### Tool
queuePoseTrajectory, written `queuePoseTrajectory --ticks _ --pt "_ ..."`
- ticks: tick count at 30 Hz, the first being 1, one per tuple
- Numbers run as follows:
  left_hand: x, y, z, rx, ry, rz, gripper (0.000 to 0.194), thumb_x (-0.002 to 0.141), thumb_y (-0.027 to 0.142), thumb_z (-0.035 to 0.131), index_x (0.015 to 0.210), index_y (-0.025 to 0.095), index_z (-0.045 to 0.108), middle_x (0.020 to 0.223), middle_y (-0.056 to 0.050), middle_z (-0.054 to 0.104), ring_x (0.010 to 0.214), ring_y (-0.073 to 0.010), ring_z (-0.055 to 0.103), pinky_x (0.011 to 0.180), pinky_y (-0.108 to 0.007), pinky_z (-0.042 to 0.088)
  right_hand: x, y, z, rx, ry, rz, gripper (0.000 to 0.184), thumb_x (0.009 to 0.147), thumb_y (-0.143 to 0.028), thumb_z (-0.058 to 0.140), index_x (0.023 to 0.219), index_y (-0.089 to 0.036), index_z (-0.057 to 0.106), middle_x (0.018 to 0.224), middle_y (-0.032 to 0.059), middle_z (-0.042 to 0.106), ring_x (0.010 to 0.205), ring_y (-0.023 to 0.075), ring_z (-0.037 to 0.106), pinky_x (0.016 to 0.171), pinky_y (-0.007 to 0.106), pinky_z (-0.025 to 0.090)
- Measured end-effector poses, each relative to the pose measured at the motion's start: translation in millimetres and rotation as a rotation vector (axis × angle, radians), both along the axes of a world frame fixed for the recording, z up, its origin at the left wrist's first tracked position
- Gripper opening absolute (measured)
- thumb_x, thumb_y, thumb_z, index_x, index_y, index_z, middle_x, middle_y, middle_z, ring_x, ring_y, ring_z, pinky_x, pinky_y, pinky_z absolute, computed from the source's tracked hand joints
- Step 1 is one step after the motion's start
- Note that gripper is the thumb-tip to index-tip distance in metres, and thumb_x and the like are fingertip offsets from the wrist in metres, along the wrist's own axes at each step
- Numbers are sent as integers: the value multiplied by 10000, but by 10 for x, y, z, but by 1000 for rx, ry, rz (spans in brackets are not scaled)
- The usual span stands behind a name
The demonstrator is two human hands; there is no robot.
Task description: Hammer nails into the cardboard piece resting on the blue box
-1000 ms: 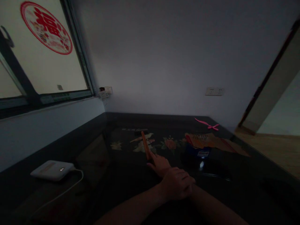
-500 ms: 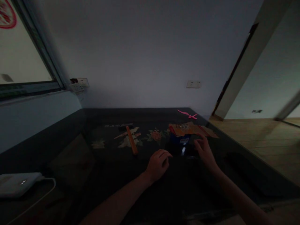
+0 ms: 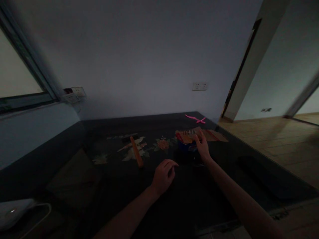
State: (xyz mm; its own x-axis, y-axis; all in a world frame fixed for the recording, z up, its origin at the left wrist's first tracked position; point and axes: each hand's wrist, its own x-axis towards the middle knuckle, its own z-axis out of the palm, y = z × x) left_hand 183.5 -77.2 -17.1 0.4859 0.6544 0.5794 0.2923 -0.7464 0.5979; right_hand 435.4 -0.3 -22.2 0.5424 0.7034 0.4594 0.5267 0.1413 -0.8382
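Note:
The room is dim. My left hand (image 3: 163, 176) rests on the dark table (image 3: 204, 196) with its fingers loosely curled and nothing in them. An orange stick (image 3: 136, 156) lies a little to its left on a flower pattern. My right hand (image 3: 202, 147) is stretched forward and touches a blue container (image 3: 185, 147) beneath orange paper (image 3: 189, 135). Its fingers are at the paper's edge; whether they grip it is not visible.
A pink ribbon (image 3: 195, 119) lies at the table's far edge. A white device (image 3: 12, 213) with a cable sits at the near left. Wall sockets (image 3: 199, 86) are behind. A window is at the left, a doorway and wooden floor at the right.
My left hand let go of the orange stick and drew back. My right hand came out from under it and reached forward to the blue container. The view turned right.

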Motion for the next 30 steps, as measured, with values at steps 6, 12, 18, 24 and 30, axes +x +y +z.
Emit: queuePoseTrajectory --ticks 6,12,18,24,30 --pt "-15 48 -23 -31 -3 14 240 830 83 410 940 195 592 929 -46 605 893 -151 561 812 -297 456 103 40 26 -27 -15 40 630 720 -518 558 1201 -112 556 1199 164 588 1103 279 535 965 420 375" --pt "-37 98 14 -40 -47 66 228 835 84 411 930 185 593 918 -54 597 893 -152 561 815 -301 460 -29 -88 69 -69 -58 149 580 740 -474 571 1198 -119 559 1185 156 602 1098 266 545 965 423 380" --pt "-189 176 337 111 -176 265 214 848 131 428 991 196 573 1010 -63 576 1008 -177 527 917 -367 415 -553 -341 124 -117 -89 360 551 794 -447 536 1264 -161 500 1245 122 572 1159 243 513 994 413 367" --pt "-383 252 464 -8 -85 330 316 819 193 518 1133 190 490 1081 -80 561 985 -175 555 880 -355 455 -935 -625 159 -207 -93 595 590 826 -421 520 1358 -204 382 1312 99 520 1190 235 489 991 404 379" --pt "-522 263 451 -11 49 332 217 773 184 590 986 200 630 1051 -64 583 995 -186 562 876 -363 470 -1072 -797 140 -254 -119 682 633 844 -422 490 1412 -249 270 1351 90 479 1230 244 444 999 448 365"
